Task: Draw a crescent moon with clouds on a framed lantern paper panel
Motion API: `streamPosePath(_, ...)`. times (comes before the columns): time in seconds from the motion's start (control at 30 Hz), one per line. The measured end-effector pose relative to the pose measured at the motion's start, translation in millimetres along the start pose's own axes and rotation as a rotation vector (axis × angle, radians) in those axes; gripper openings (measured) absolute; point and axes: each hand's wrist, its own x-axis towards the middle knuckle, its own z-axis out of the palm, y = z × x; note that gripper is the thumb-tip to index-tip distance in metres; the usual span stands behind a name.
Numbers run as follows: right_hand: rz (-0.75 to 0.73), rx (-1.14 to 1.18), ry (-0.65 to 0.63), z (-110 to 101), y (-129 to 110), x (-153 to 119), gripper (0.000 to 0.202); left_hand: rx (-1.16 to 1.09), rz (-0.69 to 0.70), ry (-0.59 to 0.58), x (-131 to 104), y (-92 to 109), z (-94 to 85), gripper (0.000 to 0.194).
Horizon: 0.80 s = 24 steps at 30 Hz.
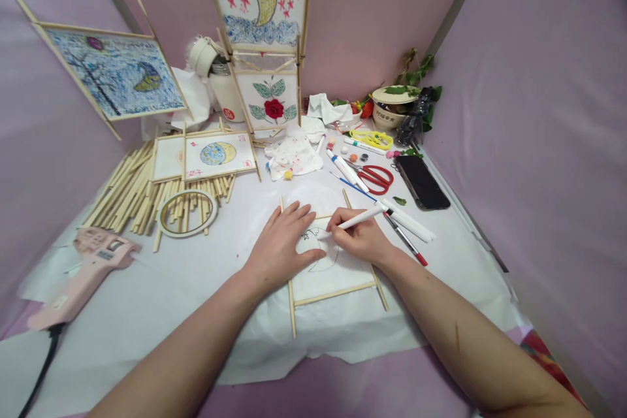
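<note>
Working on a white-covered surface (196, 294), with a stick-framed sheet (350, 274) lying near its front edge, straight ahead of both hands, its long axis running away from the body. Resting the left hand (281, 245) palm down, spread wide, across the sheet's left stick and upper left part, holding nothing. Gripping a white pen (363, 217) near its tip in the right hand (360, 238), shaft slanting up to the right. Hemmed in rightward by loose white pens (409, 222) and a red-capped pen (406, 240), just beside the wrist. Aimed at the upper part of a crescent drawing (323, 266), just beyond the left thumb; impossible to tell whether touching paper.
</note>
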Motion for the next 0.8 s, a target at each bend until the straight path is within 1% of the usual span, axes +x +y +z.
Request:
streamPosePath(0.17, -0.013, 0.004, 0.005, -0.4, 2.1, -0.4, 0.008, 0.009, -0.003, -0.004, -0.1, -0.1, 0.0, 0.073)
streamPosePath(0.8, 0.016, 0.002, 0.042, -0.4, 1.9, -0.3, 0.008, 0.013, -0.007, -0.004, 0.4, 1.1, -0.7, 0.072)
